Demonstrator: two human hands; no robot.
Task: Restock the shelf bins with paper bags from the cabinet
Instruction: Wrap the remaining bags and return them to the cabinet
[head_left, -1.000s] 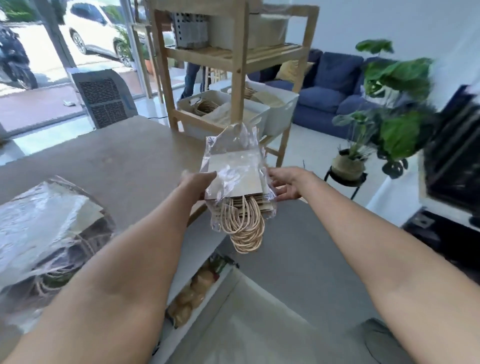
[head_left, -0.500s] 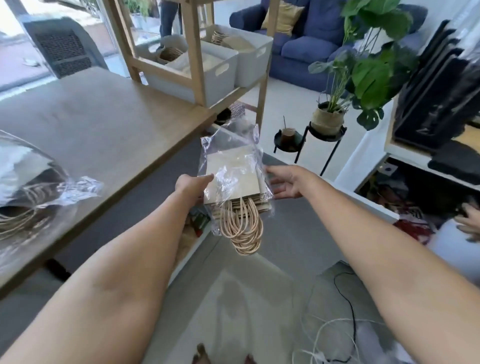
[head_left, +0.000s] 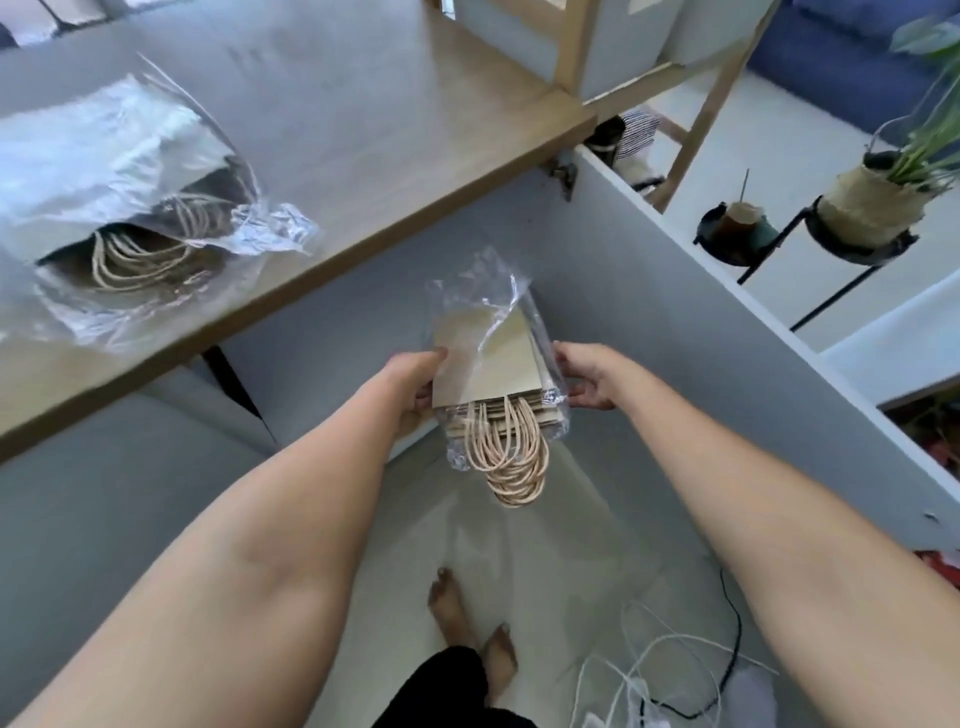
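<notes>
Head view looks down on a pack of paper bags (head_left: 491, 366) held in the air between both hands, below and in front of the wooden table (head_left: 395, 119) edge and just beside the open cabinet door (head_left: 701, 291). The left hand (head_left: 415, 387) pinches the pack's left edge, thumb on top and fingers beneath, and the right hand (head_left: 587, 376) is closed on the right edge the same way, so the bundle hangs level between them. To do this step well, I would keep both grips firm on the cardboard-stiff paper rather than on the loose film alone, since the clear wrap (head_left: 475, 283) looks slippery and is already torn open at the far end; tipping the near end down could let bags slide out. Lifting it clear of the table edge before swinging toward the shelf bin (head_left: 618, 41) beyond the table would avoid snagging the wrap. The pack itself is a flat stack of pale kraft bags, with a thick loop of twisted cord handles (head_left: 511, 457) spilling from the near end and dangling toward the floor. A second pack (head_left: 119, 176), larger and also in crumpled clear film with handles showing, lies on the table well to the left of the held one.
</notes>
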